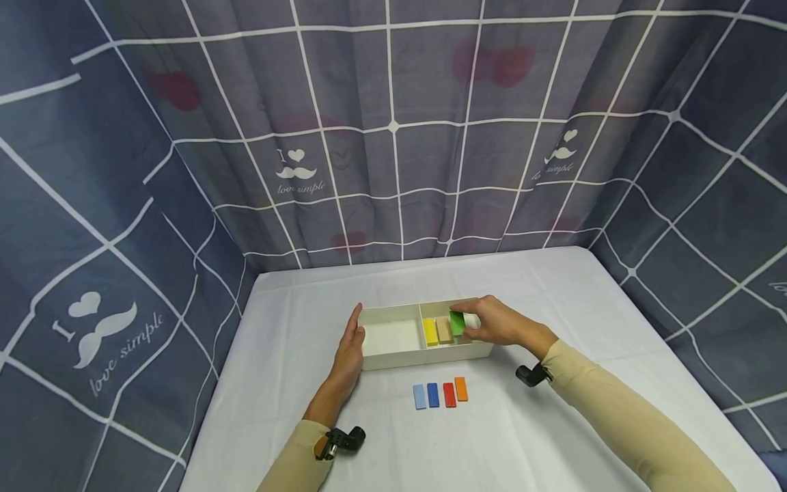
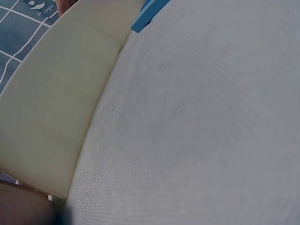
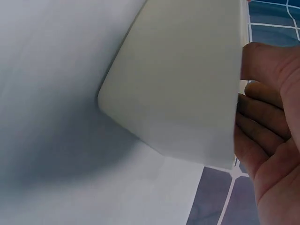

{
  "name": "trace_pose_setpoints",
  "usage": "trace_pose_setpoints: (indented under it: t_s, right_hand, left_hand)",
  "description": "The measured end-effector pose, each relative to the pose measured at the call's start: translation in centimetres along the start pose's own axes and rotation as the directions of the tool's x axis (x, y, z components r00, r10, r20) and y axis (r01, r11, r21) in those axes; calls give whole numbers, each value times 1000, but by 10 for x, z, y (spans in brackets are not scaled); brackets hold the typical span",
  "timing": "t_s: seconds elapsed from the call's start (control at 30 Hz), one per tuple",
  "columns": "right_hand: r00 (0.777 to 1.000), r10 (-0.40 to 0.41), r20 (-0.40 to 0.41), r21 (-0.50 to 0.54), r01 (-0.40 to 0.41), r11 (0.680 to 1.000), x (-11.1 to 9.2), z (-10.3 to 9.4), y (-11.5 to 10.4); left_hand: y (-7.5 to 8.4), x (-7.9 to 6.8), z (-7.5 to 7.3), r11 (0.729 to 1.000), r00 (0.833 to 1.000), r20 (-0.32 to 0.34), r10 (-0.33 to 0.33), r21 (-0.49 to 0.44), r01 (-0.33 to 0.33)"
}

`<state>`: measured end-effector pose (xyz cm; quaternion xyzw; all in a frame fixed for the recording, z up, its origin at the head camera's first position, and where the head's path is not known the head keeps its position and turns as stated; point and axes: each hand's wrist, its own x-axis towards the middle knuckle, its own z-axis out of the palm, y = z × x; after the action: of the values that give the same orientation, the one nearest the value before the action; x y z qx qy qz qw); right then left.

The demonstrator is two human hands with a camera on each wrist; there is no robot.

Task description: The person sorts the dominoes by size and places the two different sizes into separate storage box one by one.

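An off-white box [image 1: 393,360] with a divider stands on the table. My left hand [image 1: 347,359] rests along its left end, fingers extended against the wall. At the right compartment, my right hand [image 1: 504,323] pinches a green block [image 1: 457,323] between thumb and fingers. A yellow block [image 1: 430,332] and a tan block [image 1: 444,331] stand side by side left of the green one. The left compartment holds no blocks. The right wrist view shows the box's outer wall [image 3: 173,84] with the right hand [image 3: 276,126] at its rim; the wall hides the block there.
In front of the box lie a light blue block [image 1: 419,396], a dark blue block [image 1: 433,395], a red block [image 1: 449,395] and an orange block [image 1: 461,389] in a row. A white cloth [image 1: 492,444] covers the table. Dark checked curtains [image 1: 363,164] surround it.
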<state>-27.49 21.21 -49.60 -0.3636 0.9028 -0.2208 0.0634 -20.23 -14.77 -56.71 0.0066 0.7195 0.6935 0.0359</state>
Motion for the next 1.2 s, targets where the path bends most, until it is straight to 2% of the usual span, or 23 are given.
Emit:
trace_pose_setpoints:
  t_s: [0.27,0.67,1.2]
  right_hand:
    - [997,-36,62,-56,39,998,5,-2,3]
    - [993,6,120,-174,15,985,15,4,2]
    - [986,8,168,-278,40,960,22,8,0]
  left_hand:
    - [-1,0,0,1000,1000,-7,2,3,-2]
    - [-1,-1,0,1000,1000,10,13,-18,-13]
    - [-2,1,0,1000,1000,12,15,-22,-15]
